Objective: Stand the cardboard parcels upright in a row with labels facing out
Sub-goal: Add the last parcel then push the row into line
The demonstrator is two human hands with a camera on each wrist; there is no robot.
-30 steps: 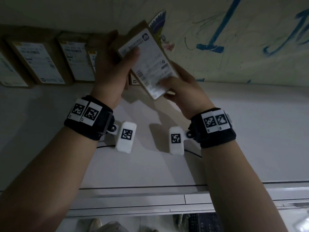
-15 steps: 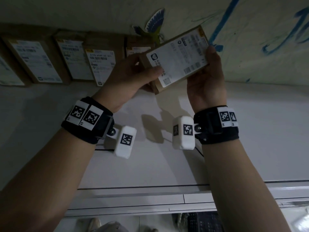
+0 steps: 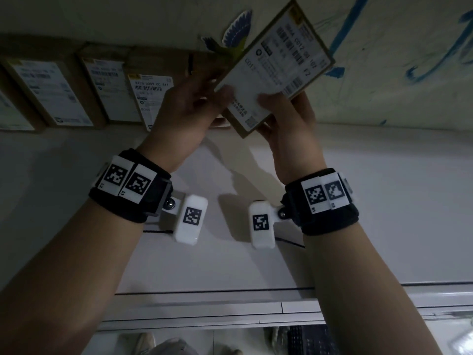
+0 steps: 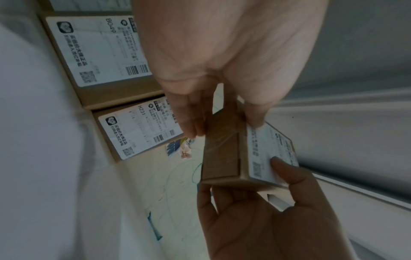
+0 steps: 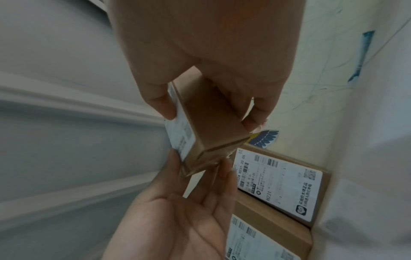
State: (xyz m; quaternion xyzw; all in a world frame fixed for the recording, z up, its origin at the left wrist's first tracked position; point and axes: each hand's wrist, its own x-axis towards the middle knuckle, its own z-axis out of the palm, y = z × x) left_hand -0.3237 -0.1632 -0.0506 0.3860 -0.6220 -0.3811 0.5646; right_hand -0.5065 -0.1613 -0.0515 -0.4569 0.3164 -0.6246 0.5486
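Note:
I hold a brown cardboard parcel (image 3: 276, 65) in the air in front of the wall, tilted, with its white label facing me. My left hand (image 3: 194, 103) pinches its lower left end between thumb and fingers. My right hand (image 3: 284, 116) grips the lower edge, thumb on the label and fingers behind. In the left wrist view the parcel (image 4: 222, 154) shows a bare brown side. To the left, several parcels (image 3: 51, 93) stand upright in a row against the wall, labels out; the nearest one, labelled H231 (image 5: 278, 184), is behind my left hand in the head view.
The row stands on a white tabletop (image 3: 384, 213) that meets a pale wall (image 3: 384, 85) scribbled with blue marks. A bird sticker (image 3: 235, 32) is on the wall just right of the row. The table's front edge (image 3: 230, 293) runs below my wrists.
The parcel has turned in my hands: its right end swung upward and it now stands steeper and higher against the wall. My right hand slid from its right end to its lower edge.

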